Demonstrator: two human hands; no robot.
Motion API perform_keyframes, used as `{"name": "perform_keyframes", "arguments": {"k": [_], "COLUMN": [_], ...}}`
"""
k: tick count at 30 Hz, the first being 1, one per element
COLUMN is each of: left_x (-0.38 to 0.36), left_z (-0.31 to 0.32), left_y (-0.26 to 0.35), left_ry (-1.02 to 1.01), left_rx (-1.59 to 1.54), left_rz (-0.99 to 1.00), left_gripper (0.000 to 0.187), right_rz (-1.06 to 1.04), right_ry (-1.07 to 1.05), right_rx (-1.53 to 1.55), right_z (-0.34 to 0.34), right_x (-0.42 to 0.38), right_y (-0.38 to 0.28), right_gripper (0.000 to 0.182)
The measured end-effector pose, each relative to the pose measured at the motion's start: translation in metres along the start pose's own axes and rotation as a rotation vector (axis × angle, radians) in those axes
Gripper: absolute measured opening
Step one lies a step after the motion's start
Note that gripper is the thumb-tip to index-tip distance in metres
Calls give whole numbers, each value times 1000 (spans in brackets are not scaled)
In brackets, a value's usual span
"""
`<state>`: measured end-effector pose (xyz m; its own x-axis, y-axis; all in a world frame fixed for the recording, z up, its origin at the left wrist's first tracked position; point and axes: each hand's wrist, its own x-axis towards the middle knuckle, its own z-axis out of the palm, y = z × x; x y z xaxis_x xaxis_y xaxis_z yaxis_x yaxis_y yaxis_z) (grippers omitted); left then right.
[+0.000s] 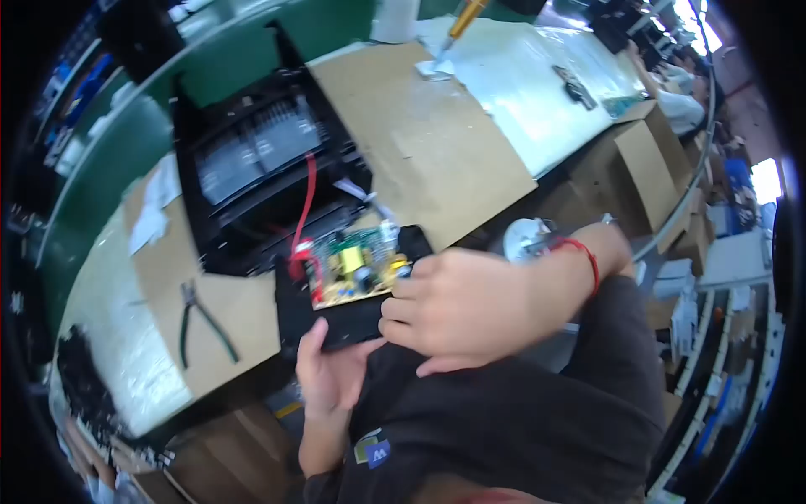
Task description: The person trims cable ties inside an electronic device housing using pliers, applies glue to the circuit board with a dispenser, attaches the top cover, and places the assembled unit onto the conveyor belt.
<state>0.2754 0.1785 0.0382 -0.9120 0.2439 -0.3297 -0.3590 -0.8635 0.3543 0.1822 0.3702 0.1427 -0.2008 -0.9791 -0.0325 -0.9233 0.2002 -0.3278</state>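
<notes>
Steadying the black plate by its near edge, my left hand grips it, while my right hand curls over the circuit board's right side; blur prevents me telling whether it grasps anything. The board is already populated, and a red wire runs from it towards the black housing. It lies exposed on the plate, outside the housing, not yet enclosed. Pliers lie left on the cardboard-covered surface. Beyond are a yellow-handled tool, an open box, what seems a co-worker's arm, and shelving.
</notes>
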Motion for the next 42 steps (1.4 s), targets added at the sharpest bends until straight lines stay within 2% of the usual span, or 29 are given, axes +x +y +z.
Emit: {"name": "perform_keyframes", "arguments": {"k": [1, 2, 3, 4, 6, 7, 9, 10, 12, 14, 19, 21, 23, 24, 25, 26, 27, 28, 30, 31, 32, 34, 35, 36, 37, 38, 39, 40, 42], "left_x": [5, 4, 6, 6, 7, 9, 11, 12, 10, 8, 12, 12, 7, 3, -2, -5, -6, -6, -4, -9, -15, -12, -14, -16, -20, -23, -26, -28, -28], "left_z": [-1, -6, -12, -15, -17, -17, -16, -16, -20, -34, -49, -52, -56, -57, -67, -66, -60, -53, -43, -37, -29, -13, -12, -13, -16, -19, -21, -21, -11], "left_y": [-4, -6, -12, -16, -18, -19, -21, -22, -21, -22, -29, -33, -38, -35, -37, -35, -34, -31, -24, -22, -18, -11, -8, -3, 2, 6, 10, 12, 9], "left_ry": [11, 106, 127, 106, 79, 68, 145, 147, 164, 159, 182, 179, 211, 108, 172, 200, 232, 200, 120, 134, 251, 285, 293, 273, 253, 230, 203, 172, 239], "left_rx": [52, 78, 43, 50, 70, 79, 70, 63, 39, 32, 13, 15, 10, -78, -70, -59, -55, -20, 19, 6, -4, 46, 48, 126, 201, 274, 346, 417, 411], "left_rz": [-24, 36, 51, 70, 86, 80, 65, 62, 58, 78, 81, 94, 177, 92, 32, 32, 30, 93, 150, 141, 85, 113, 110, 14, -79, -171, -264, -354, -334], "left_gripper": [52, 54, 58, 60, 63, 64, 63, 62, 60, 60, 60, 59, 56, 61, 62, 62, 62, 62, 61, 61, 57, 39, 39, 26, 16, 14, 22, 34, 34], "right_rz": [3, 192, 404, 525, 772, 963, 1188, 1163, 789, 745, 722, 642, 661, 679, 693, 598, 537, 630, 391, 368, 377, 415, 428, 437, 304, 406, 507, 510, 494], "right_ry": [-34, 84, 373, 652, 1080, 1175, 1178, 1198, 1208, 1245, 1291, 1264, 1097, 1112, 1121, 1411, 1459, 1430, 1494, 1490, 1461, 1398, 1370, 1350, 1276, 1317, 1353, 1351, 1332], "right_rx": [186, 395, 364, 290, 19, -14, -136, -131, -56, 3, 153, -15, -281, -321, -355, -164, 154, 223, 350, 371, 366, 329, 315, 309, 350, 266, 177, 178, 156], "right_z": [-12, -24, -26, -16, -8, -9, -16, -23, -33, -31, -49, -62, -85, -93, -100, -98, -97, -91, -72, -64, -51, -31, -23, -16, -11, -8, -6, -5, -4], "right_x": [-7, -17, -26, -35, -55, -64, -78, -79, -78, -77, -76, -85, -92, -106, -112, -77, -62, -45, -44, -40, -32, -15, -6, 0, -9, 3, 14, 14, 15], "right_y": [25, 48, 71, 125, 234, 280, 361, 383, 412, 426, 429, 437, 411, 410, 410, 355, 319, 270, 255, 237, 214, 172, 157, 145, 149, 141, 131, 128, 125], "right_gripper": [35, 30, 23, 21, 32, 44, 60, 60, 64, 61, 57, 55, 48, 50, 52, 30, 27, 27, 35, 40, 44, 52, 56, 60, 62, 65, 69, 71, 71]}}
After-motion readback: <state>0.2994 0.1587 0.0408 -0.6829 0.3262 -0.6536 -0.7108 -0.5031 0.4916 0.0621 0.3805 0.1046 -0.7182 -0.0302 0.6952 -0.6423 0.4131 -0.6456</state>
